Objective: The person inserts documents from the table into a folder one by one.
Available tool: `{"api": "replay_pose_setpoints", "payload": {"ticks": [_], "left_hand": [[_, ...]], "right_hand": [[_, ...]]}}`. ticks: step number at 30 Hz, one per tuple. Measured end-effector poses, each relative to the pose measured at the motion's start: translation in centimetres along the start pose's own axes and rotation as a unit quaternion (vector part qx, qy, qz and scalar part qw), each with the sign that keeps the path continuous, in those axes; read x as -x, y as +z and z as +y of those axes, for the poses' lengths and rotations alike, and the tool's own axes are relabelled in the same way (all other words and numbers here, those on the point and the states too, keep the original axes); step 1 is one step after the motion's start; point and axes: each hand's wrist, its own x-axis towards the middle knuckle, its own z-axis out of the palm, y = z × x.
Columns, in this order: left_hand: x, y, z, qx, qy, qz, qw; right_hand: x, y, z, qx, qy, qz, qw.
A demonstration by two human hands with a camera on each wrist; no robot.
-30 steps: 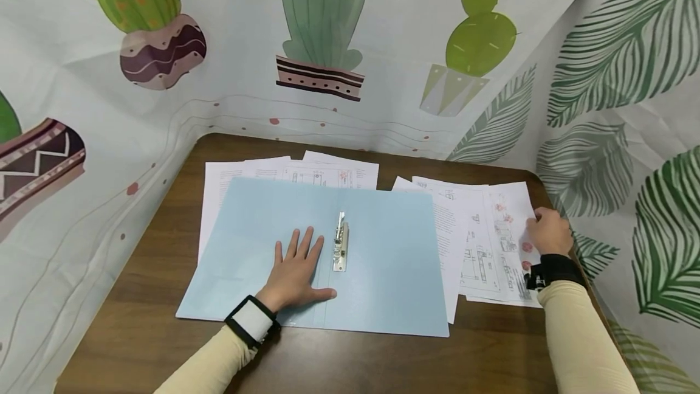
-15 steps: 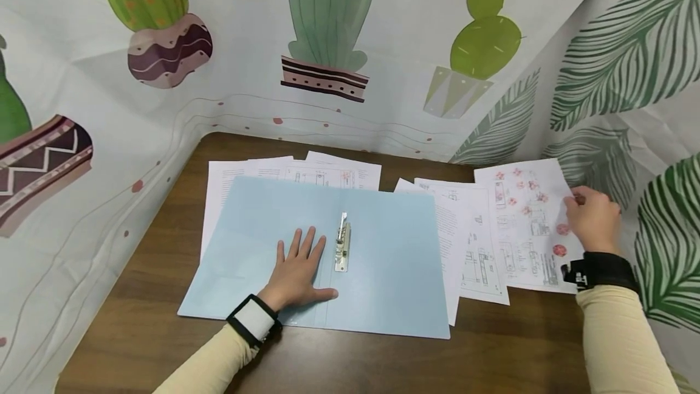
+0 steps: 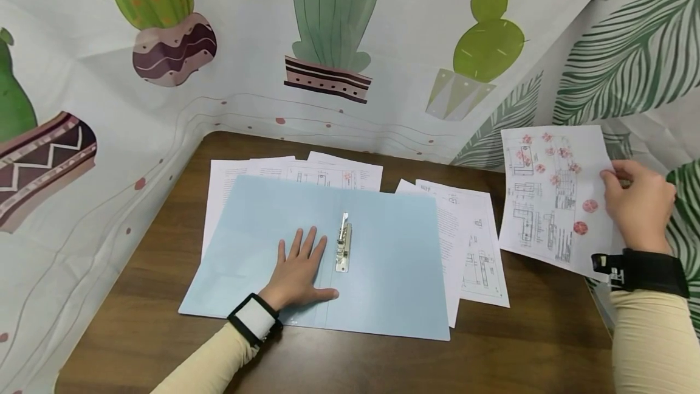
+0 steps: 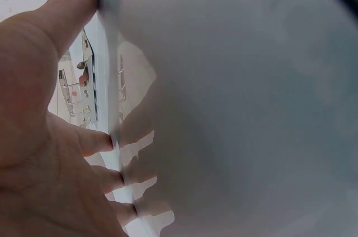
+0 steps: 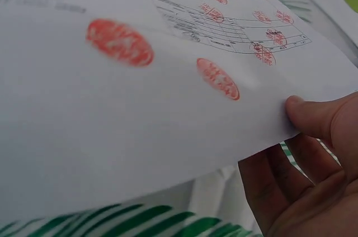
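Since a second ago, the stamped sheet (image 3: 547, 199) has come away from the loose papers on the folder's right and now hangs farther out on that side, raised and tilted, its right part past the edge of the table. Printed drawings and red stamps show on its upper face, and it bends a little along its length. My right hand (image 3: 640, 202) has travelled with it and sits at its right edge, the side away from the folder: I pinch that edge with my thumb on the printed face and my fingers curled underneath. I cannot tell whether the sheet's near left corner touches the papers below.

The blue folder (image 3: 394, 260) lies open and flat, just where it was. My left hand (image 3: 295, 275) is still spread on its left cover, fingers apart and pointing to its far edge, thumb reaching over the spine. Beside those fingers, the metal clip (image 3: 343, 245) runs along the folder's spine.

Partly under the folder's right side lie more loose papers (image 3: 481, 248) with drawings and text; a second stack (image 3: 219, 193) sticks out beyond its far and left edges. All around the folder is the brown table (image 3: 519, 345), and behind it hangs a white cloth (image 3: 235, 35) printed with cacti.
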Motion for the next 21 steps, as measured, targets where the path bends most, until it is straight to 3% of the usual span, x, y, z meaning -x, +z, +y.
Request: {"api": "replay_pose_setpoints", "payload": {"ticks": [7, 17, 21], "left_hand": [[0.0, 0.2, -0.1, 0.0, -0.001, 0.001, 1.0], [0.2, 0.1, 0.0, 0.001, 0.003, 0.009, 1.0], [0.3, -0.1, 0.2, 0.004, 0.004, 0.011, 0.9999]], "right_hand": [[-0.5, -0.9, -0.8, -0.02, 0.014, 0.008, 1.0], [-0.9, -1.5, -1.8, -0.046, 0.104, -0.008, 0.993], [-1.2, -1.6, -2.3, -0.091, 0.118, -0.029, 0.988]]}}
